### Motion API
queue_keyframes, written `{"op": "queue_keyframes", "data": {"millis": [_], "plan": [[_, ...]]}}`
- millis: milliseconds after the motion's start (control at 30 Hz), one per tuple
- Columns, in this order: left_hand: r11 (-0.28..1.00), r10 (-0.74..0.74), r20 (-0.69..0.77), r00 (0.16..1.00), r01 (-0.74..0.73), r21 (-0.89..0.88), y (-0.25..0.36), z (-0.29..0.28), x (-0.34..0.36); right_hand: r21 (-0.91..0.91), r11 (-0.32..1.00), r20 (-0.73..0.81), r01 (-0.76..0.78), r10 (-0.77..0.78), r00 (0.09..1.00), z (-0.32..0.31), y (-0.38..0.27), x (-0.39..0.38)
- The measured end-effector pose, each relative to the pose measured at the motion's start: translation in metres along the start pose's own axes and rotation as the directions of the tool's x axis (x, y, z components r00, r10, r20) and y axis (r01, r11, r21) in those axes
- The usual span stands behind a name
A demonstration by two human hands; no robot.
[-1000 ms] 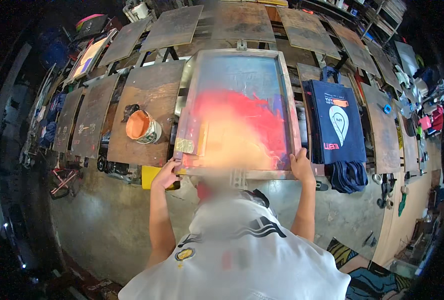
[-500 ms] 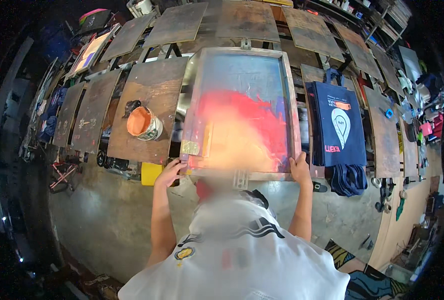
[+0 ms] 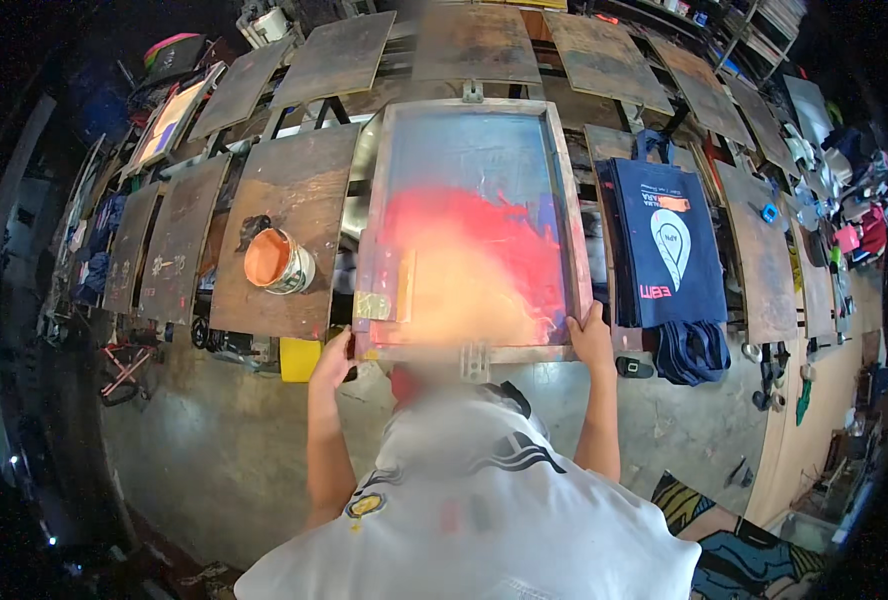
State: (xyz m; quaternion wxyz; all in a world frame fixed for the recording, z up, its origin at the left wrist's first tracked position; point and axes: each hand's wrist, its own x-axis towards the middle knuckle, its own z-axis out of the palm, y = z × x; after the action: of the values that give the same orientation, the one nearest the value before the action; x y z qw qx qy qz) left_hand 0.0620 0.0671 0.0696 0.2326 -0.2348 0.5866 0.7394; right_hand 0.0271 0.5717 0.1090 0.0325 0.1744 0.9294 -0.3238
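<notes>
Directly ahead lies a wooden-framed screen [image 3: 578, 255], its pale blue mesh covered in the lower part with red [image 3: 514, 230] and orange [image 3: 464, 300] ink. A narrow strip [image 3: 404, 285] and a pale patch of tape [image 3: 372, 305] are at its left side. My left hand [image 3: 334, 356] has its fingers closed on the frame near the lower-left corner. My right hand [image 3: 592, 343] grips the right side near the lower corner. A bucket of orange ink [image 3: 297, 272] stands on the board [image 3: 294, 175] to the left, beside a dark crumpled item [image 3: 253, 232].
Navy tote bags [image 3: 664, 260] with white and pink print lie on the board right of the screen. More worn boards [image 3: 604, 60] stand in rows behind and to both sides. A yellow object [image 3: 302, 362] is below the left board, and painted artwork [image 3: 734, 560] lies at lower right.
The view has shifted slightly, and both hands stay at the frame's lower corners. My left forearm stands a little more upright, with that hand slightly lower in the picture.
</notes>
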Motion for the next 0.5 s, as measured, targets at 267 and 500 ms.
{"op": "queue_keyframes", "data": {"millis": [267, 500], "plan": [[0.998, -0.054, -0.383, 0.922, 0.054, -0.011, -0.018, 0.011, 0.045, -0.036, 0.995, 0.088, -0.091, 0.094, 0.992, 0.003, 0.007, 0.002], [1.0, 0.001, -0.409, 0.913, -0.006, -0.01, -0.034, 0.0, 0.061, 0.121, 0.992, 0.076, -0.04, 0.031, 0.997, 0.009, 0.029, 0.016]]}}
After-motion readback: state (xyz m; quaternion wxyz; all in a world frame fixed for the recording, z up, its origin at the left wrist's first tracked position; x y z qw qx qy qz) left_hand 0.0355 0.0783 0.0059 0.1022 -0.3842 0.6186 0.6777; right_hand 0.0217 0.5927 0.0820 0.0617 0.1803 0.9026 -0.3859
